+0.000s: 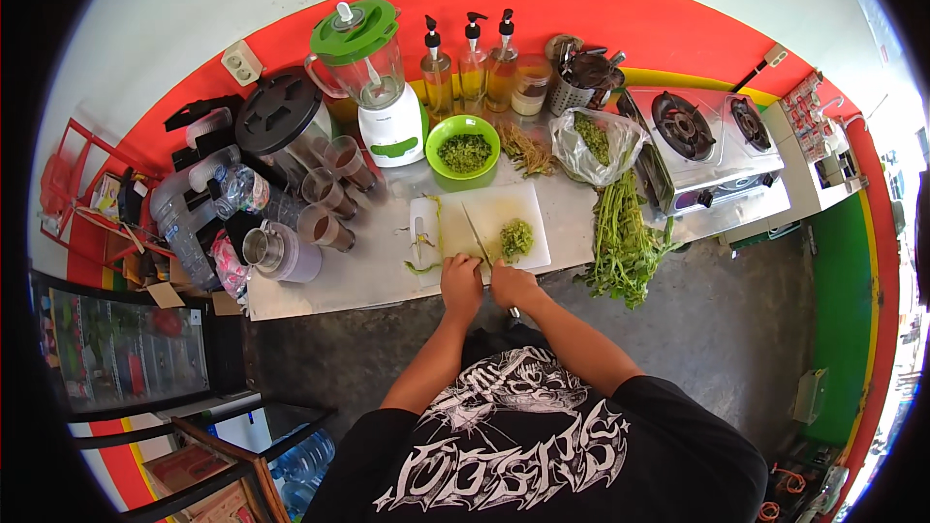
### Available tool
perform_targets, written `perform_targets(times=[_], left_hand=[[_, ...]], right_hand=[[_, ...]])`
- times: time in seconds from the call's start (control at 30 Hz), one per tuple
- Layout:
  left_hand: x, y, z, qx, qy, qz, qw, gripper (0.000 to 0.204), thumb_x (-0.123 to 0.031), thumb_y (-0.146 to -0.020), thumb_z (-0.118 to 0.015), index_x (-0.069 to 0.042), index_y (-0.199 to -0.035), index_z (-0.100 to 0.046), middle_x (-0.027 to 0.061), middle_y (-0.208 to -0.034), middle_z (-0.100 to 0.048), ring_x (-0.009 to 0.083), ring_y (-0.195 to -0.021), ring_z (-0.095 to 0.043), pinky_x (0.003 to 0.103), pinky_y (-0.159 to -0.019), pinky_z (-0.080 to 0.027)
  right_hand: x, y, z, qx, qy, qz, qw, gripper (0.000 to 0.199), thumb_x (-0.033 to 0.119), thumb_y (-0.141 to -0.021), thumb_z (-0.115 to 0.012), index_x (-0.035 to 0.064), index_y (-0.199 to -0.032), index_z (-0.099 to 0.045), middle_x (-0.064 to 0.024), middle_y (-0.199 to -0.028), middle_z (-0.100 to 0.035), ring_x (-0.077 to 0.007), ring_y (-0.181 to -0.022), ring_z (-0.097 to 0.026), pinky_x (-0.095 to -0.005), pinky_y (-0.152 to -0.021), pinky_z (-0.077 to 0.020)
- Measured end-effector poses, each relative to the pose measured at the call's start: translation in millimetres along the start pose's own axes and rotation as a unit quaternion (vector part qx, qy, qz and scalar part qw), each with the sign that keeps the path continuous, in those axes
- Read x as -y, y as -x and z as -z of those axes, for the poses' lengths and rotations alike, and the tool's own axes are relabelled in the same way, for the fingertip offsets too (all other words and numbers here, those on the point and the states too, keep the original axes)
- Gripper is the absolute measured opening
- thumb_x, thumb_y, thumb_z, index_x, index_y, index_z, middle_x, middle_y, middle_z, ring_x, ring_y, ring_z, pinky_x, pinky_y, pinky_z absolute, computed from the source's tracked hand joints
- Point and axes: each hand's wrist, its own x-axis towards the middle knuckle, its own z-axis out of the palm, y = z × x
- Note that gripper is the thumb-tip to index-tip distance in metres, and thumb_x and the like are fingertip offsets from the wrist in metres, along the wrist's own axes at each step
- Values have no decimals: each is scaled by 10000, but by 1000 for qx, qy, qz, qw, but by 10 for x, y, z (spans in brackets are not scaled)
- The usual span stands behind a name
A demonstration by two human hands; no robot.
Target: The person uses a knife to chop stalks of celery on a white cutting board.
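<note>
My right hand (513, 288) grips a kitchen knife (475, 227), its blade slanting up and left across a white cutting board (531, 203). Close beside the blade, my left hand (462, 283) is closed at the board's near edge; what its fingers hold, if anything, is hidden. A small heap of chopped greens (516, 239) lies right of the blade. Thin green stems (422, 268) and scraps lie by the board's left end, near my left hand. Behind the board, a green bowl (496, 148) holds more chopped greens.
A leafy green bunch (625, 242) hangs over the front edge at right, below a plastic bag (620, 160) of greens. A gas stove (722, 174) stands beyond. At the back are a blender (392, 131) and pump bottles (438, 82); at left, brown-filled cups (325, 230) and a flask (291, 254).
</note>
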Motion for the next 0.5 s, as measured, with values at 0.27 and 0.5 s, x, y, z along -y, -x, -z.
perform_targets(times=[0.27, 0.5], left_hand=[[-2, -34, 66, 9, 23, 45, 999, 123, -43, -819, -647, -68, -908, -728, 106, -909, -666, 336, -906, -585, 422, -833, -485], [98, 15, 34, 4, 26, 17, 1000, 132, -48, -788, -678, -61, -910, -726, 103, -921, -655, 340, -920, -579, 428, -834, -481]], right_hand=[[42, -42, -56, -19, 13, 9, 1000, 371, 149, -886, -603, -24, -1188, -476, -248, -1098, -700, -370, -1055, -696, -465, -892, -547], [97, 67, -42, -3, 39, 5, 999, 374, 142, -875, -618, -18, -1185, -483, -235, -1087, -708, -360, -1043, -701, -448, -881, -551]])
